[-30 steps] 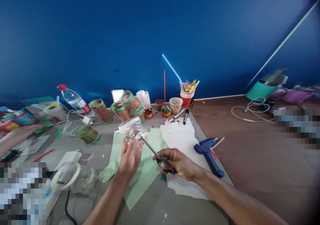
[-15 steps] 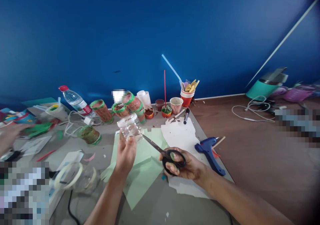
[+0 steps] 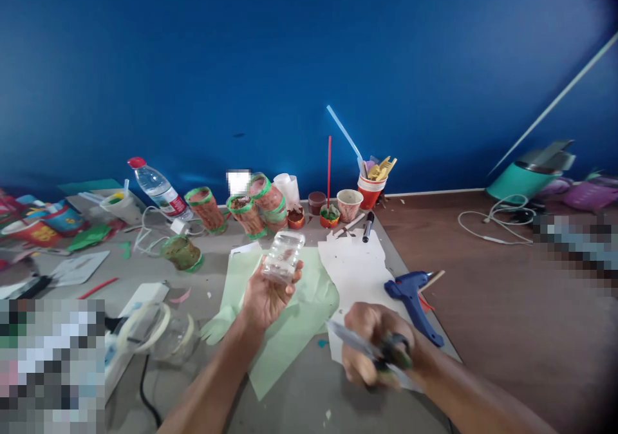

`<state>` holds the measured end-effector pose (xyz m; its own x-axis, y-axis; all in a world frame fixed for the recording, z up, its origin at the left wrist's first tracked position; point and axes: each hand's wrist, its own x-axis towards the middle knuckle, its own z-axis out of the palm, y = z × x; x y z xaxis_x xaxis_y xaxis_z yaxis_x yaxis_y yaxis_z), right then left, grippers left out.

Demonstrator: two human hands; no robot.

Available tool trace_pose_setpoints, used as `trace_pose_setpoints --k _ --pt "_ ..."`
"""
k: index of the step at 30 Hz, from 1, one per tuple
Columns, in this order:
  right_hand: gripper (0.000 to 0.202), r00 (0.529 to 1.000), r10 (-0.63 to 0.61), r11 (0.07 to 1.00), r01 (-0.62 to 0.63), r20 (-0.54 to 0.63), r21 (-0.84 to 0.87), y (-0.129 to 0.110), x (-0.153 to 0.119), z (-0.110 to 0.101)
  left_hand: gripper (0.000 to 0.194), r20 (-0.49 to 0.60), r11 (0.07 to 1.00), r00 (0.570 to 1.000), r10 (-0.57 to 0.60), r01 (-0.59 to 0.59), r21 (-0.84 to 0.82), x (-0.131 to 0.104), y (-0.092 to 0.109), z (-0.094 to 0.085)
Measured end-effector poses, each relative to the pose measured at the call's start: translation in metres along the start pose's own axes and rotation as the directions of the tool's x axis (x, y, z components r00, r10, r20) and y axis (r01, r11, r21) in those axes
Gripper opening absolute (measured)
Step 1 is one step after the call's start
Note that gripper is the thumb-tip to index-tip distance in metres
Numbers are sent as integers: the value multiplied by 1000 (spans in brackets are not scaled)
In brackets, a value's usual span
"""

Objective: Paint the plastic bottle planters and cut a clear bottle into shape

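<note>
A clear plastic container [image 3: 284, 257] is gripped in my left hand [image 3: 266, 297], above the pale green paper [image 3: 275, 363]. My right hand [image 3: 369, 344], smeared by motion, holds black-handled scissors [image 3: 357, 342]. Their blades point left, apart from the container. Torn white paper [image 3: 355, 266] lies beneath and behind my right hand. A blue glue gun [image 3: 412, 299] rests just to the right of that paper.
Painted red-brown cups with green rims [image 3: 205, 208] stand along the back, beside a water bottle [image 3: 159, 192]. A black marker [image 3: 368, 226] lies near a cup of utensils [image 3: 371, 186]. Tape rolls [image 3: 145, 334] sit at left, a teal container [image 3: 521, 179] at far right.
My left hand has turned and moved right with the container. My right hand has shifted right and down, taking the scissors away from the container. The other person's hand at left is gone from view.
</note>
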<state>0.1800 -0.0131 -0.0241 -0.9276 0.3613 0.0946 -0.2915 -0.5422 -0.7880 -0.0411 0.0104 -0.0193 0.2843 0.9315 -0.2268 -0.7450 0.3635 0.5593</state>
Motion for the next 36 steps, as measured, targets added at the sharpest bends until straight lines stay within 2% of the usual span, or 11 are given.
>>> trace_pose_setpoints --k 1,3,6,10,13,18,24,29,32,34,36 --pt "61 998 -25 999 24 49 22 -5 -3 0 46 -31 1000 999 7 -7 -19 2 1 -1" --pt "50 953 -185 977 205 -239 63 -16 -3 -4 51 -80 998 995 54 -56 -21 5 -1 0" --pt "41 845 -258 961 275 -468 -34 -28 6 -19 57 -104 994 989 106 -102 37 7 -9 6" --pt "43 626 -380 877 9 -681 -481 -27 17 -37 62 -102 989 986 131 -123 82 6 -18 9" --pt "36 515 -539 571 -359 -667 -738 -22 16 -40 65 -91 985 984 153 -145 89 6 -19 7" --pt "49 464 -626 47 -780 -627 -624 -24 9 -36 67 -68 982 984 163 -156 103 5 -19 5" --pt "36 535 -512 -222 -838 -672 -498 -29 8 -31 65 -45 986 991 128 -122 113 2 -20 7" --pt "29 601 -398 -141 -787 -693 -601 -35 2 -33 65 -54 992 994 96 -91 87 3 -24 7" --pt "30 551 -530 101 -714 -645 -693 -38 1 -33 63 -56 994 997 59 -53 99 3 -27 8" --pt "32 514 -625 299 -537 -587 -789 -37 3 -30 64 -41 993 999 21 -17 114 2 -29 10" --pt "37 546 -641 456 -295 -540 -840 -35 7 -26 65 -12 992 1000 -10 12 128 1 -32 11"
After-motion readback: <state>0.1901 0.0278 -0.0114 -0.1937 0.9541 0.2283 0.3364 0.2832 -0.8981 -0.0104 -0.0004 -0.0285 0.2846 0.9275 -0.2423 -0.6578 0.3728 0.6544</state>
